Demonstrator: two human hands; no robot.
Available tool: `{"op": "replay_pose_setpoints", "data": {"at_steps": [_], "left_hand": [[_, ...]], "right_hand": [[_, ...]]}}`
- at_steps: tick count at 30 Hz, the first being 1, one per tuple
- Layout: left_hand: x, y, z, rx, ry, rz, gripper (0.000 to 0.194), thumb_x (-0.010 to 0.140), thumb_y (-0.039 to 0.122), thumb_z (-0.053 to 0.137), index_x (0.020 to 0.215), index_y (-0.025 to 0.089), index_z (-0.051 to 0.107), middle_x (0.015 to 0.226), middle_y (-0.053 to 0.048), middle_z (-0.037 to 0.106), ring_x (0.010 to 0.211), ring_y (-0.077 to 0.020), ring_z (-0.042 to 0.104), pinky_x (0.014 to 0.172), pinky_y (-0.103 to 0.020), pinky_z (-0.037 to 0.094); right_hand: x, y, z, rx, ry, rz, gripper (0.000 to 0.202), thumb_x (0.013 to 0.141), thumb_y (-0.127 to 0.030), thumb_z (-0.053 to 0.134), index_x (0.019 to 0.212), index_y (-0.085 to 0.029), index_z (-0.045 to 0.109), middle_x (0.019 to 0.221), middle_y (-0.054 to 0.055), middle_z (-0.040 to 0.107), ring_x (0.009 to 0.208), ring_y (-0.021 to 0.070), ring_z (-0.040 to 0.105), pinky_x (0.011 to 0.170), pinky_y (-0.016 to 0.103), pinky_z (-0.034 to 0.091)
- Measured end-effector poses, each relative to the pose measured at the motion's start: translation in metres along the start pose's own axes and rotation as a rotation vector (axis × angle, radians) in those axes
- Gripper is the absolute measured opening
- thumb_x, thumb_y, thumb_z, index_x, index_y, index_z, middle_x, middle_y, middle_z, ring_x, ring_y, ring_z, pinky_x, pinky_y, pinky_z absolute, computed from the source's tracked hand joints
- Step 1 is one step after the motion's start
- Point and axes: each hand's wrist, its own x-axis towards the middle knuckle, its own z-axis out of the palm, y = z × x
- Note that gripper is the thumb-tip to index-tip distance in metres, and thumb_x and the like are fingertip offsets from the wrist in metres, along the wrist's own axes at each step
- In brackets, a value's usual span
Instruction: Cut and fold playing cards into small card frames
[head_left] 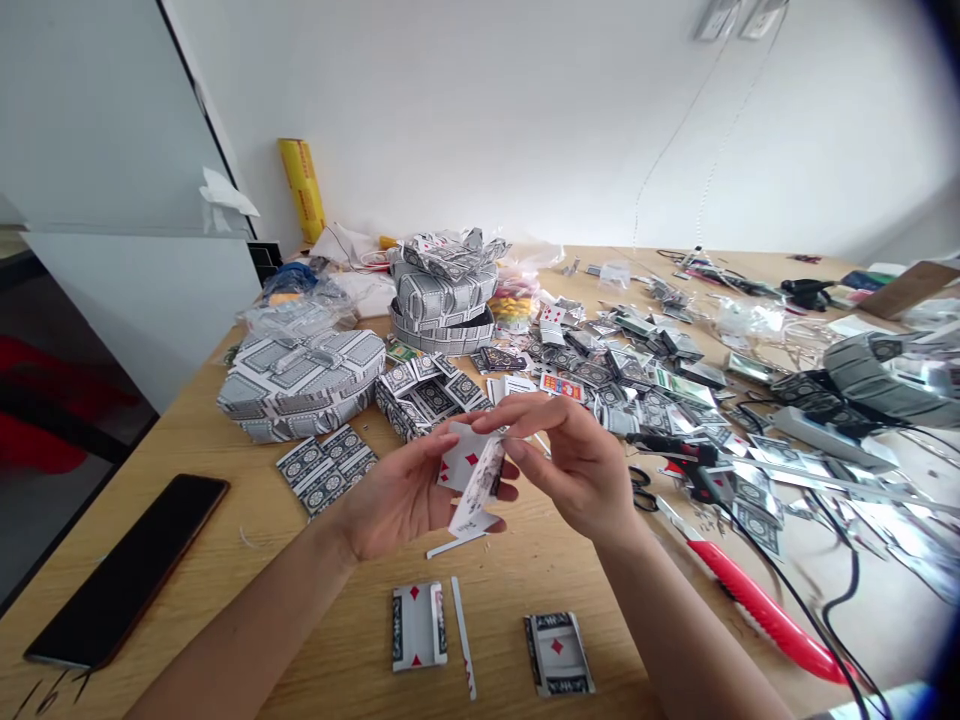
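Observation:
My left hand (386, 500) is closed around the edge of a folded playing card (457, 458) with red diamonds. My right hand (577, 465) pinches the upper edge of a raised flap of that card, thumb and index finger together. The flap's patterned side faces right and its lower end is bent outward. On the table below my hands lie two cards folded into small frames, one on the left (418, 628) and one on the right (557, 655). A thin card strip (463, 640) lies between them, and a second strip (454, 545) sits just under my left hand.
A black phone (127, 570) lies at the left. Baskets made of folded cards (300, 385) stand behind my hands, with an open card box (427, 395) closer. Scissors (643, 488), a red-handled cutter (765, 600), a glue gun (694, 468) and heaped cards fill the right side.

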Motion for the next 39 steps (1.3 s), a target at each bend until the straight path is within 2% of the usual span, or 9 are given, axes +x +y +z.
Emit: {"op": "replay_pose_setpoints", "data": {"at_steps": [3, 7, 11, 15, 19, 25, 28, 31, 39], "left_hand": [[0.000, 0.002, 0.004, 0.016, 0.162, 0.106, 0.034, 0.097, 0.024, 0.047, 0.130, 0.025, 0.055, 0.108, -0.009, 0.070, 0.098, -0.0220, 0.069, 0.087, -0.040, 0.056], [-0.001, 0.008, 0.010, -0.059, 0.326, 0.300, 0.023, 0.096, 0.026, 0.050, 0.115, 0.021, 0.062, 0.099, -0.008, 0.070, 0.102, -0.0243, 0.068, 0.096, -0.043, 0.052], [-0.002, 0.007, 0.013, -0.083, 0.402, 0.403, 0.013, 0.093, 0.029, 0.057, 0.089, 0.018, 0.062, 0.091, -0.006, 0.069, 0.109, -0.0287, 0.067, 0.101, -0.042, 0.049], [0.003, -0.008, 0.013, 0.045, 0.407, 0.528, 0.016, 0.087, 0.035, 0.068, 0.093, 0.024, 0.058, 0.093, 0.001, 0.066, 0.110, -0.0221, 0.065, 0.098, -0.038, 0.051], [0.006, -0.022, 0.014, 0.071, 0.406, 0.524, 0.028, 0.082, 0.037, 0.074, 0.098, 0.028, 0.053, 0.102, 0.002, 0.064, 0.107, -0.0152, 0.063, 0.087, -0.030, 0.055], [0.004, -0.022, 0.014, 0.055, 0.405, 0.536, 0.031, 0.082, 0.039, 0.074, 0.101, 0.029, 0.052, 0.102, 0.002, 0.064, 0.097, -0.0127, 0.064, 0.076, -0.022, 0.053], [0.003, -0.021, 0.015, 0.074, 0.396, 0.533, 0.029, 0.084, 0.040, 0.071, 0.102, 0.030, 0.051, 0.101, 0.003, 0.065, 0.093, -0.0129, 0.064, 0.079, -0.025, 0.053], [0.003, -0.020, 0.017, 0.085, 0.397, 0.521, 0.025, 0.087, 0.042, 0.067, 0.104, 0.030, 0.052, 0.102, 0.003, 0.066, 0.096, -0.0142, 0.064, 0.084, -0.029, 0.052], [0.004, -0.020, 0.018, 0.007, 0.405, 0.504, 0.022, 0.089, 0.042, 0.064, 0.102, 0.028, 0.055, 0.102, 0.001, 0.068, 0.098, -0.0167, 0.065, 0.092, -0.034, 0.050]], "right_hand": [[-0.003, -0.010, 0.001, 0.054, 0.157, 0.012, 0.017, 0.088, -0.010, 0.060, 0.094, -0.025, 0.058, 0.091, -0.001, 0.069, 0.085, 0.0147, 0.066, 0.077, 0.033, 0.054], [-0.004, -0.018, 0.000, -0.193, 0.378, 0.101, 0.026, 0.082, -0.008, 0.063, 0.100, -0.027, 0.063, 0.077, -0.004, 0.057, 0.063, 0.0085, 0.053, 0.053, 0.021, 0.045], [-0.002, -0.014, 0.006, -0.423, 0.316, 0.195, 0.031, 0.081, -0.008, 0.056, 0.101, -0.026, 0.072, 0.068, -0.005, 0.054, 0.055, 0.0076, 0.043, 0.048, 0.021, 0.039], [-0.002, -0.006, 0.018, -0.441, 0.358, 0.236, 0.024, 0.082, -0.013, 0.058, 0.097, -0.023, 0.074, 0.071, -0.003, 0.059, 0.055, 0.0079, 0.045, 0.047, 0.022, 0.039], [-0.002, -0.001, 0.025, -0.454, 0.354, 0.214, 0.026, 0.081, -0.015, 0.060, 0.104, -0.019, 0.072, 0.070, -0.003, 0.055, 0.055, 0.0073, 0.045, 0.049, 0.021, 0.044], [-0.004, 0.005, 0.021, -0.242, 0.048, 0.206, 0.051, 0.086, -0.022, 0.063, 0.137, -0.026, 0.054, 0.088, 0.000, 0.052, 0.075, 0.0106, 0.056, 0.071, 0.026, 0.055], [-0.003, 0.007, 0.018, -0.186, -0.053, 0.213, 0.053, 0.087, -0.030, 0.067, 0.138, -0.034, 0.051, 0.104, 0.003, 0.051, 0.088, 0.0131, 0.057, 0.078, 0.030, 0.057], [-0.002, 0.008, 0.019, -0.172, -0.043, 0.213, 0.046, 0.088, -0.031, 0.066, 0.133, -0.037, 0.056, 0.117, 0.005, 0.049, 0.095, 0.0141, 0.057, 0.076, 0.029, 0.059], [-0.005, 0.009, 0.026, -0.141, 0.001, 0.372, 0.050, 0.084, -0.038, 0.071, 0.130, -0.032, 0.055, 0.113, 0.005, 0.049, 0.086, 0.0128, 0.056, 0.071, 0.028, 0.058]]}}
